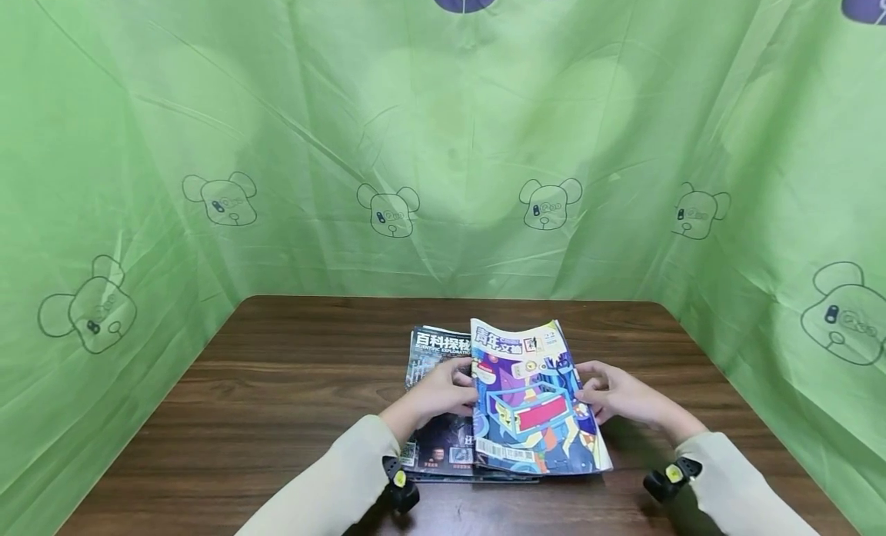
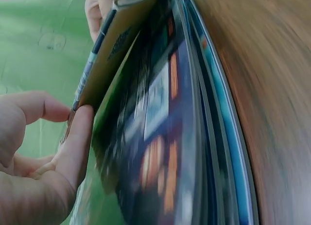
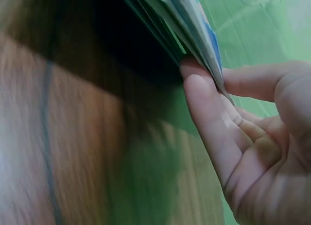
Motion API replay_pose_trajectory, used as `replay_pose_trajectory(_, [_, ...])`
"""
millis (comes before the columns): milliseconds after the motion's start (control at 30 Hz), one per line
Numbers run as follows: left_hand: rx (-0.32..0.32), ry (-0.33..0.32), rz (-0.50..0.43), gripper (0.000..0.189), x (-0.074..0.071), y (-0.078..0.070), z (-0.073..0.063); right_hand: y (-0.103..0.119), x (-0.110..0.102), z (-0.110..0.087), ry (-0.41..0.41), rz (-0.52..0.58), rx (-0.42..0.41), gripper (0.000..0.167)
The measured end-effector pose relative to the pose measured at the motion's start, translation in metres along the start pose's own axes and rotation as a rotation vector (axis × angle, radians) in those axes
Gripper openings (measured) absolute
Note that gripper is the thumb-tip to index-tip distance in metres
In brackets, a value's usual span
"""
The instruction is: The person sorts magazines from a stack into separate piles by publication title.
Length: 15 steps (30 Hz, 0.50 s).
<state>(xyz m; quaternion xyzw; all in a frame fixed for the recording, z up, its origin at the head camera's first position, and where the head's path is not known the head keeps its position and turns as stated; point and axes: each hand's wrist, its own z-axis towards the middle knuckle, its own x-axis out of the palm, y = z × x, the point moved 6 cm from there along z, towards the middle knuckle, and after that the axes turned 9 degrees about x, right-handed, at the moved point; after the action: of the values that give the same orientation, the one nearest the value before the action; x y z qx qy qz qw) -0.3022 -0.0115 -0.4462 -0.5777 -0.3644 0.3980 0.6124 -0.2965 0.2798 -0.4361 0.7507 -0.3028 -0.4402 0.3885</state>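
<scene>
A magazine with a bright purple, blue and red cover (image 1: 519, 374) is raised at a slant over a stack, its front facing up. My left hand (image 1: 441, 390) pinches its left edge between thumb and finger. At the opposite edge my right hand (image 1: 619, 394) grips it, with the thumb on the cover side and fingers beneath in the right wrist view. Under it lies a dark magazine (image 1: 438, 451) with white lettering, partly covered. The left wrist view shows several more magazines (image 2: 233, 132) stacked below that one, their edges slightly fanned.
A brown wood-grain table (image 1: 291, 397) carries the stack near its front middle. Green curtains (image 1: 457, 136) printed with bear outlines enclose the back and both sides. Wrist cameras (image 1: 400, 486) sit at both sleeve cuffs.
</scene>
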Motion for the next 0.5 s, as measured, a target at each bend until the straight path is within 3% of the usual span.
replay_pose_trajectory(300, [0.036,-0.064,0.004,0.073,0.042,-0.003,0.022,-0.019,-0.043,-0.012,-0.026,0.003,0.000,0.069])
replay_pose_trajectory(500, [0.052,-0.156,0.004,0.066,0.065,0.000,0.038,-0.031,-0.064,-0.020,-0.075,0.018,0.033,0.070])
